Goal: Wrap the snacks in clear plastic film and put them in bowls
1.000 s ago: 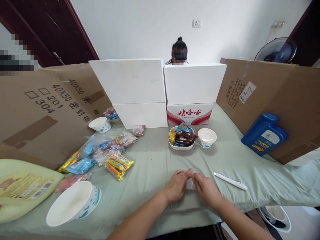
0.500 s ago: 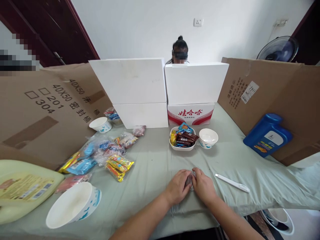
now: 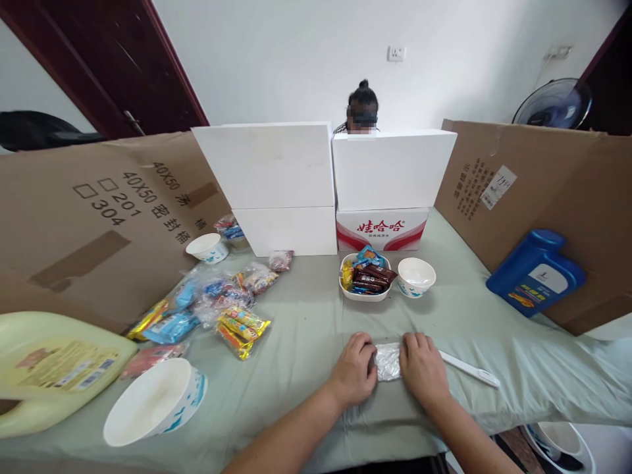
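Note:
A crinkled clear plastic packet (image 3: 388, 362) lies on the cloth near the table's front edge, stretched between my two hands. My left hand (image 3: 353, 370) has curled fingers closed on its left end. At the opposite end my right hand (image 3: 424, 370) grips it, fingers bent and thumb tucked in. What the packet contains I cannot make out. Just right of my right hand lies a slim white tool (image 3: 471, 370), its near end partly hidden by the hand. Beyond the hands stands a white dish (image 3: 365, 297) filled with wrapped snacks, beside a white bowl (image 3: 416, 276).
Several snack packets (image 3: 241, 326) are heaped at the left, near a tilted white bowl (image 3: 153, 401) and a yellow jug (image 3: 59, 375). A blue bottle (image 3: 538, 273) leans at the right. White boxes (image 3: 284, 171) and cardboard panels (image 3: 548, 217) border the table; a person (image 3: 363, 108) sits behind.
My hands have moved apart, the right one rightward toward the white tool. The packet, mostly covered before, now shows flat between them. The whole view has shifted slightly.

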Action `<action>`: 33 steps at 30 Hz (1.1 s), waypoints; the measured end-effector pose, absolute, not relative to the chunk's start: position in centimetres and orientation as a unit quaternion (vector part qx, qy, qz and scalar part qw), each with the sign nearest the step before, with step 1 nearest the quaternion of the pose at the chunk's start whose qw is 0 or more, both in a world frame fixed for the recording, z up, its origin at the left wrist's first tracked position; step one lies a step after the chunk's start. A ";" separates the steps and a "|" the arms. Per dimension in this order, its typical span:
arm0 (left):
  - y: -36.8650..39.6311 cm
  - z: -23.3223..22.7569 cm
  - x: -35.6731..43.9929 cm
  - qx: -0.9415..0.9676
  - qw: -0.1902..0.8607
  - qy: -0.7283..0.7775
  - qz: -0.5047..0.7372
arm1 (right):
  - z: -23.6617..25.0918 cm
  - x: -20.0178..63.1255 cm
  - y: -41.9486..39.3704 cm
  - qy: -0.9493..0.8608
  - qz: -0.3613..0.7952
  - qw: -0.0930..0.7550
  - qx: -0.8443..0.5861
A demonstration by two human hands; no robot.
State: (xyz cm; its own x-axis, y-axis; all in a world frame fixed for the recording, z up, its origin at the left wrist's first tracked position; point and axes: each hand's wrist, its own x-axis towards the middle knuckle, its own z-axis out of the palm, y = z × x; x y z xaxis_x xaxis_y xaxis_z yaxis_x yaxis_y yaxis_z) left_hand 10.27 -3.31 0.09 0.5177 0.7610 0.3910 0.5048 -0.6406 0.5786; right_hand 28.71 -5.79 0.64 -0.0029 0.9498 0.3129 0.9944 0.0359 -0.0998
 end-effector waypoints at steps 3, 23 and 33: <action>-3.3 -0.1 10.2 0.849 0.207 0.366 0.321 | 0.0 28.5 -6.6 -0.801 -0.093 0.185 -0.562; -2.2 -0.4 9.7 0.805 0.206 0.445 0.335 | -0.9 31.1 -10.1 -0.905 -0.051 0.237 -0.349; -2.3 0.5 9.7 0.800 0.235 0.453 0.315 | 10.6 37.8 10.3 -0.755 -0.074 0.100 -0.644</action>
